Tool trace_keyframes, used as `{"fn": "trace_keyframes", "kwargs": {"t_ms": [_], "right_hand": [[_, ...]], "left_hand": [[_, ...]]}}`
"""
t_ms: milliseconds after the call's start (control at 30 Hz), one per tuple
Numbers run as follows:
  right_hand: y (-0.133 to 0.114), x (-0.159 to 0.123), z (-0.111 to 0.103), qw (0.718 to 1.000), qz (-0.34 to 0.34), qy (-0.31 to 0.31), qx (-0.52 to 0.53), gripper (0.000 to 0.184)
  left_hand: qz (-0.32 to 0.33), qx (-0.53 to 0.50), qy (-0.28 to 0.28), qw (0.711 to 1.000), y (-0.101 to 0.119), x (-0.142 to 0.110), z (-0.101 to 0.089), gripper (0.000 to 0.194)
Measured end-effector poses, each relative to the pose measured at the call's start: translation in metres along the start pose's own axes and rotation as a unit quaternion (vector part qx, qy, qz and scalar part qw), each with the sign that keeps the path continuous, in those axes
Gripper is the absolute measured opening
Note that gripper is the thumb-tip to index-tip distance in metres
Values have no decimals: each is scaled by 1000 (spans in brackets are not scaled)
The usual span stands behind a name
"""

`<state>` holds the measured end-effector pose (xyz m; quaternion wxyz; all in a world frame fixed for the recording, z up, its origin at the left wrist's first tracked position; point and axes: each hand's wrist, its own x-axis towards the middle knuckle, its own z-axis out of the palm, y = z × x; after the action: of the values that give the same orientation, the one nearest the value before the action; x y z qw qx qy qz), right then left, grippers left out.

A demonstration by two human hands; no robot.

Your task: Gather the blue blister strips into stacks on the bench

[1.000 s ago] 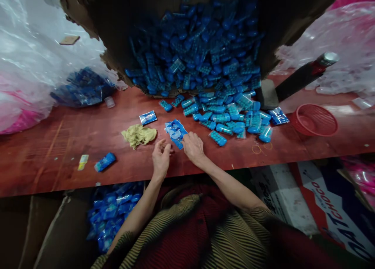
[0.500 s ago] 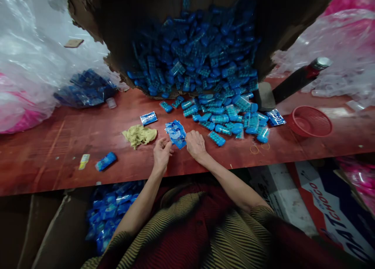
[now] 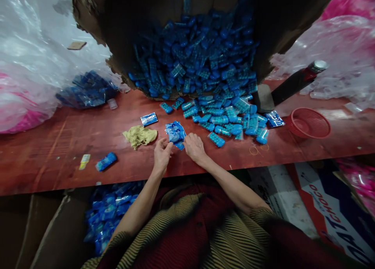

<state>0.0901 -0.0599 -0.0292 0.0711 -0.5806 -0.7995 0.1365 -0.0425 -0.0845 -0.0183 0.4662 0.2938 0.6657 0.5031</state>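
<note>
A person seated at a reddish-brown wooden worktable (image 3: pixel 58 155) works a small stack of flat blue plastic packets (image 3: pixel 175 133), seen from the head camera. The left hand (image 3: pixel 162 155) pinches the stack's near edge between thumb and fingertips; the right hand (image 3: pixel 193 147) rests its fingers on the stack's near right corner, and whether it grips or merely presses cannot be told. The stack lies on the table just beyond both hands, at their twelve o'clock.

The stack looks loose and glossy, so the packets could slide apart or fan out if the pinch slackens, and the hands sit near the table's front edge, where a slipped packet could drop into the cardboard box of blue packets (image 3: pixel 108 214) below at seven o'clock.

At one to two o'clock a spill of small blue blister-style packs (image 3: pixel 228 120) runs out of a torn brown cardboard carton (image 3: pixel 88 11) and crowds the right hand's side; a stray sweep there could drag pieces into the stack. At ten o'clock lie a crumpled yellowish cloth (image 3: pixel 139 135) and a single blue packet (image 3: pixel 149 118); further left, another blue pack (image 3: pixel 105 161). A round red plastic mesh basket (image 3: pixel 307 123) sits well apart at three o'clock, with a dark long-handled tool (image 3: pixel 293 83) beyond it. Clear plastic bags (image 3: pixel 29 66) flank both sides.
</note>
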Motion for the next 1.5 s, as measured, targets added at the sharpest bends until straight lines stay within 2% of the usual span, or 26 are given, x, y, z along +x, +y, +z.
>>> {"fn": "trace_keyframes", "kwargs": {"t_ms": [100,200,267,333,400,467,667,967,1133,1233,1400,1500], "right_hand": [[6,-4,-8,997,-58,11,53,14],[9,-6,-14,978,-98,24,180,11],[9,-4,-12,943,-58,42,324,14],[8,-1,-5,886,1,28,462,23],[7,3,3,841,35,-11,541,20],[4,5,9,825,50,-24,563,15],[-4,1,8,860,69,13,505,18],[-14,-7,0,882,100,57,458,25],[-18,-13,-6,892,87,98,433,25],[-19,-13,-5,886,94,112,440,25],[-17,-14,-2,849,109,72,512,27],[-16,-15,-1,855,99,93,500,31]], "left_hand": [[0,-8,-23,1000,1,-4,1,47],[-24,-8,-63,998,0,-4,2,30],[-44,-35,-81,995,-1,-3,3,27],[-55,-71,-94,992,-3,-1,4,29],[-59,-90,-102,989,-4,-1,5,28],[-56,-102,-101,988,-6,-2,7,27],[-26,-111,-70,991,-9,-4,12,27],[-60,-130,-80,986,-2,-8,21,28],[-18,-99,-36,994,-8,-7,23,26],[-18,-112,-38,993,-8,-7,23,27],[-91,-178,-134,971,-4,-9,24,32],[-71,-164,-111,978,-6,-10,26,30]]}}
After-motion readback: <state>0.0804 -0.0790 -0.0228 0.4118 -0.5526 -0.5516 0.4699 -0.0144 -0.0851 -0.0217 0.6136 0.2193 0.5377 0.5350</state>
